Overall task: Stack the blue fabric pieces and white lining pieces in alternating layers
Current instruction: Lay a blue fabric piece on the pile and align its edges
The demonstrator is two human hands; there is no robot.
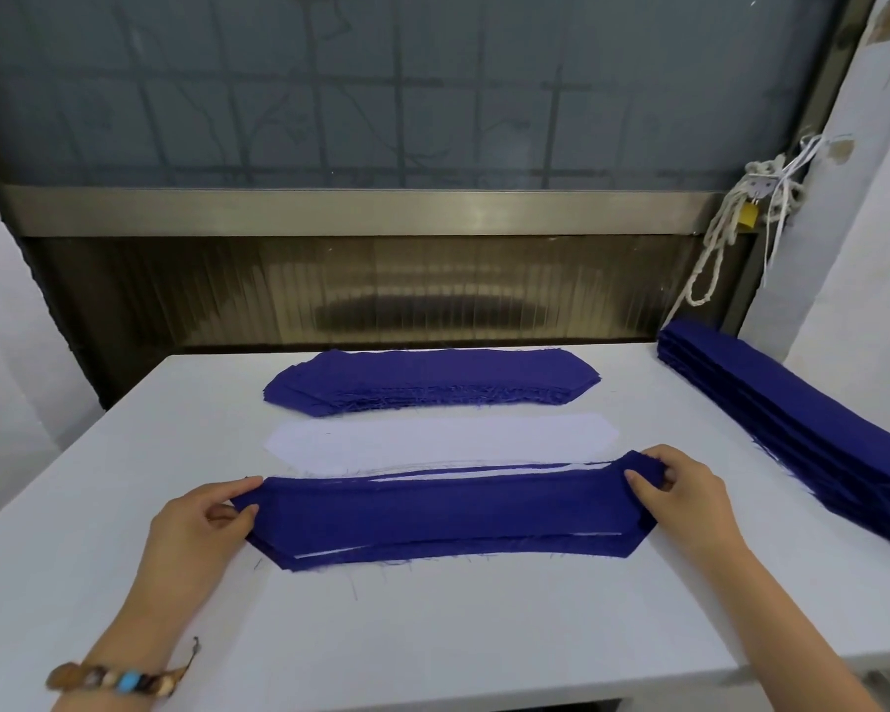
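My left hand (pixel 196 521) and right hand (pixel 689 488) each pinch an end of the alternating stack (pixel 443 516); I can't count its layers. White table (pixel 432 634), frosted window (pixel 381 84) behind.

Two forearms in view, both bare to the lower frame edge. Left hand (pixel 196 521): the wrist carries a bracelet (pixel 119 678) of chunky mixed beads in dark brown, tan and cream-white, plus one turquoise-blue. A thin brown cord tail (pixel 192 655) sticks out from it. Right hand (pixel 684 490): wrist bare. The thumbnails that show are short and rounded.
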